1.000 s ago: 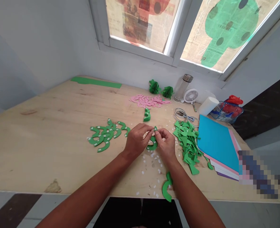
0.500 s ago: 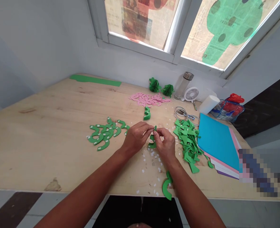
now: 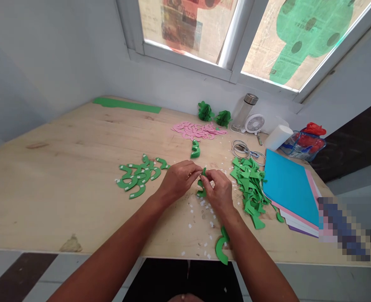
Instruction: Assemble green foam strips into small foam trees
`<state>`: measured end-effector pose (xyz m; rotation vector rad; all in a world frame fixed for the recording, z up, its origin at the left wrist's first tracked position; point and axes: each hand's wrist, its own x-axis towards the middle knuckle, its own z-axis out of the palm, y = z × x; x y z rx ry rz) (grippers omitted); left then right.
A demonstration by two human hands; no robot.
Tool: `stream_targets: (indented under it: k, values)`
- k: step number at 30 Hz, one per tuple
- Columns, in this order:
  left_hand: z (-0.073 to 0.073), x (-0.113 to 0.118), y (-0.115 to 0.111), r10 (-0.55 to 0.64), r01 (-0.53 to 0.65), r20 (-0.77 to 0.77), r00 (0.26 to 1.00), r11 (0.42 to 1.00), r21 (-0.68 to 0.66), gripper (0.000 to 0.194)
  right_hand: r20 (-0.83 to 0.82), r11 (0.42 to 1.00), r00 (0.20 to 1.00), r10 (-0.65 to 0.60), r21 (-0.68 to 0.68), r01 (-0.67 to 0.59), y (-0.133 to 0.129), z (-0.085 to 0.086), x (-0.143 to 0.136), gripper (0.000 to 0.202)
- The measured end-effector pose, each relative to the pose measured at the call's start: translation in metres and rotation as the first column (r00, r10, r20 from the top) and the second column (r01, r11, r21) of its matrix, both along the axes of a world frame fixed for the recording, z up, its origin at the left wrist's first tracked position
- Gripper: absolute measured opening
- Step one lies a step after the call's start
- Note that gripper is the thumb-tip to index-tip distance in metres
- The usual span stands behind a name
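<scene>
My left hand (image 3: 179, 178) and my right hand (image 3: 219, 188) meet over the table, fingertips pinching a small green curved paper piece (image 3: 204, 171). More green curved paper shows just below the fingers; whether it is the same piece I cannot tell. To the left lies a loose group of green curved paper cutouts (image 3: 139, 177) with white tabs on them. A short stack of similar green cutouts (image 3: 195, 149) sits just beyond my hands. Under my right forearm, another green curved cutout (image 3: 220, 251) rests at the table's front edge. Tiny white paper bits (image 3: 204, 203) are scattered near my hands.
Green paper scraps (image 3: 250, 188) are heaped on the right beside coloured sheets (image 3: 291, 184). Scissors (image 3: 251, 152), a small fan (image 3: 254, 123), a glass bottle (image 3: 244, 111) and a white roll (image 3: 279, 137) stand or lie behind. Pink cutouts (image 3: 198, 130) lie near the wall.
My hands, still pinching the green paper piece, have shifted very slightly left. The view has tilted a little; the other things stay in place.
</scene>
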<state>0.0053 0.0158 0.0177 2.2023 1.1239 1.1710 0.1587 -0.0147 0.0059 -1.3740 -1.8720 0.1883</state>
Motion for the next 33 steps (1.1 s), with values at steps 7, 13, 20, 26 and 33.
stream_targets:
  k: [7, 13, 20, 26, 33]
  values:
    - [0.002, 0.0001, -0.0018, -0.006, 0.007, -0.04, 0.999, 1.0, 0.016, 0.018, -0.012, 1.0, 1.0, 0.003, -0.007, -0.003, -0.0005, 0.0002, -0.0007, 0.016]
    - [0.0036, 0.002, -0.0037, 0.02, -0.02, -0.021, 1.0, 1.0, -0.012, 0.017, -0.069, 0.999, 0.998, 0.011, -0.032, -0.013, 0.0003, -0.0013, -0.0007, 0.017]
    - [0.0042, 0.005, -0.0069, 0.096, -0.096, 0.011, 0.995, 0.995, 0.001, 0.014, -0.15, 0.995, 0.989, 0.014, -0.092, -0.028, 0.0015, -0.0015, -0.0008, 0.018]
    - [0.0073, 0.0036, -0.0066, 0.024, -0.021, 0.07, 0.997, 0.999, -0.039, 0.016, -0.208, 0.994, 0.978, -0.014, -0.109, -0.009, 0.0023, -0.0012, -0.0005, 0.018]
    - [0.007, 0.0032, -0.0045, 0.035, -0.03, 0.077, 0.996, 0.998, -0.054, 0.017, -0.214, 0.993, 0.977, -0.002, -0.116, -0.024, 0.0019, -0.0006, -0.0009, 0.018]
